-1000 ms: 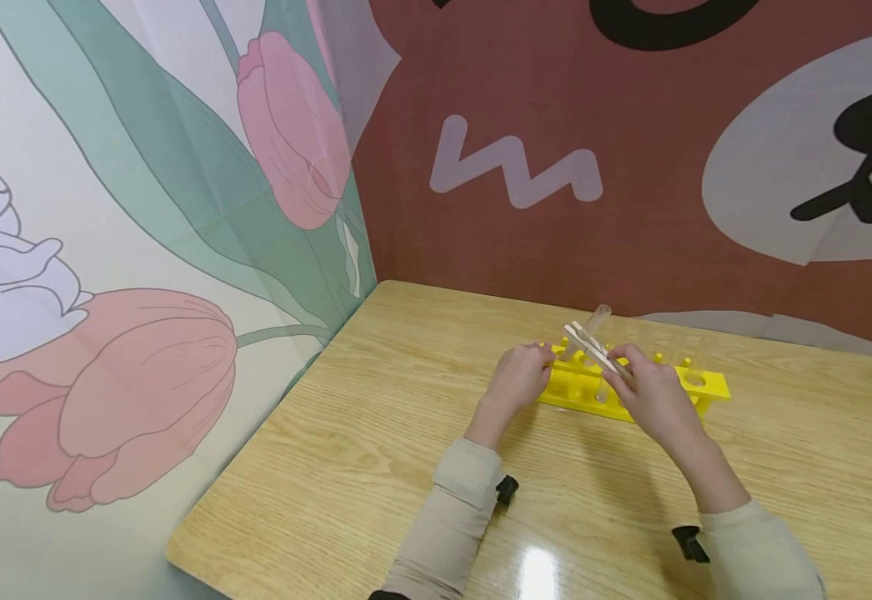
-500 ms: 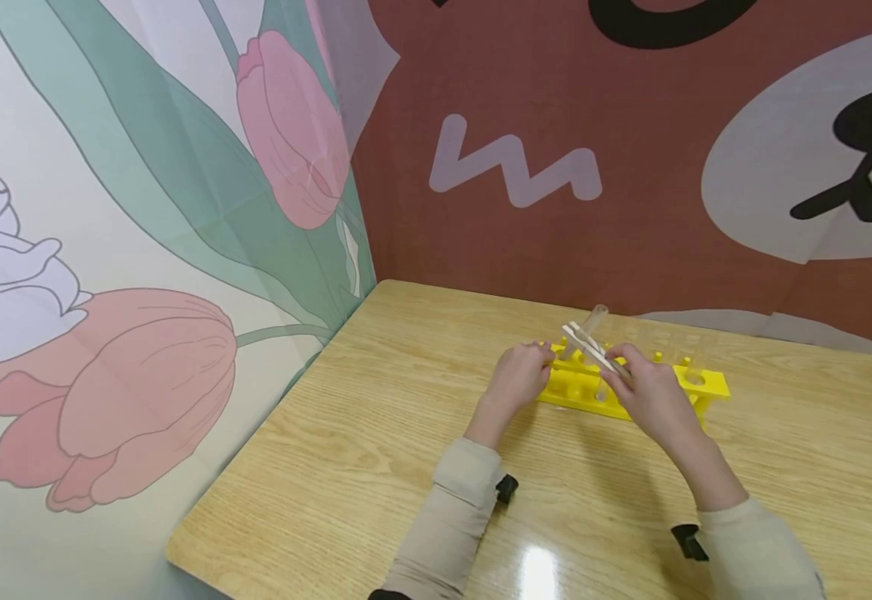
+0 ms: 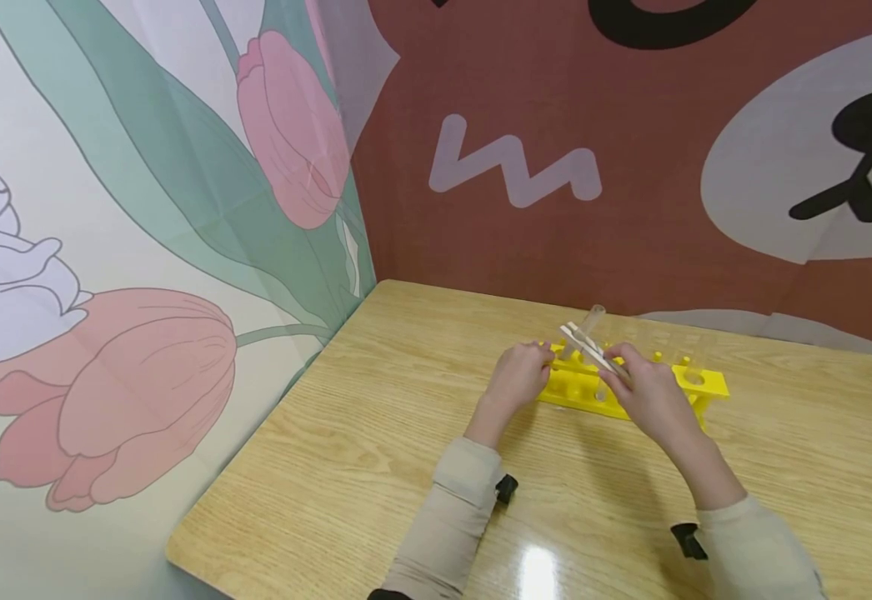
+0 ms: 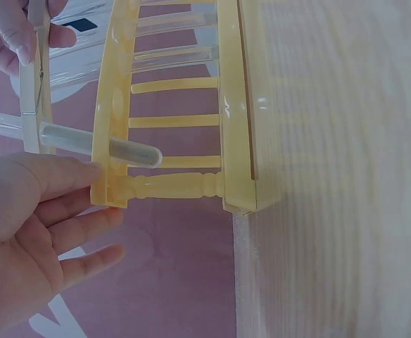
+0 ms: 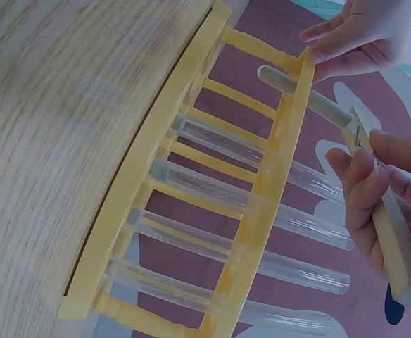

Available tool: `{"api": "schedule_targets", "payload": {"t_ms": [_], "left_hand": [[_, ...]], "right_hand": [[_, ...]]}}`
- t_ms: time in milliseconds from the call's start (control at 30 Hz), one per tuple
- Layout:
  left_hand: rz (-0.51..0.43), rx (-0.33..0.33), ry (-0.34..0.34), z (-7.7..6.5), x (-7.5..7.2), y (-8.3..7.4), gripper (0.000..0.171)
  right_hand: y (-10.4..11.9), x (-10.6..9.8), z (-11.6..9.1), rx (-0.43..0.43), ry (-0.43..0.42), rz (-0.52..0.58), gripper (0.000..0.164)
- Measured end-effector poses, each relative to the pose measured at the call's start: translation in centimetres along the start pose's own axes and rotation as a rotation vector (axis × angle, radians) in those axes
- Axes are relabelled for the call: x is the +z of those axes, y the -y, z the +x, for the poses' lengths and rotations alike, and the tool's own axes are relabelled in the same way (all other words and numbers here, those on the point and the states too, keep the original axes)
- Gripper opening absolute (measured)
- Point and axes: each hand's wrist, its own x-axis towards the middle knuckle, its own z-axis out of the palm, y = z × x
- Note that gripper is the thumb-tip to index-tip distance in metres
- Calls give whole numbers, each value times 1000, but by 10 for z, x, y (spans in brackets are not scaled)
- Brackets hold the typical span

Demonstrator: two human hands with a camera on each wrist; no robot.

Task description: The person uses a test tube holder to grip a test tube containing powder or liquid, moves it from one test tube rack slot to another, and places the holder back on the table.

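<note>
My left hand pinches the left end of the yellow test tube rack at its top bar, thumb on one side and fingers on the other. My right hand grips a wooden test tube clamp. Its far end is closed around a test tube with a greyish lower part. That tube slants, and its rounded bottom reaches through the top bar at the left end, short of the base. Several clear test tubes stand in the rack further right.
The rack stands on a wood-grain table towards its back edge. Behind it hangs a brown printed cloth, and a tulip-printed cloth covers the left side.
My right hand, with the clamp and its tube, has shifted very slightly left. My left hand stays on the rack's end.
</note>
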Motion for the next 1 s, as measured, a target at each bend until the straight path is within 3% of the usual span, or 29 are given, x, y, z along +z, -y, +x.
{"api": "schedule_targets", "payload": {"t_ms": [1000], "left_hand": [[3, -12, -4, 0, 1, 0, 17]], "right_hand": [[-1, 0, 3, -4, 31, -32, 24]]}}
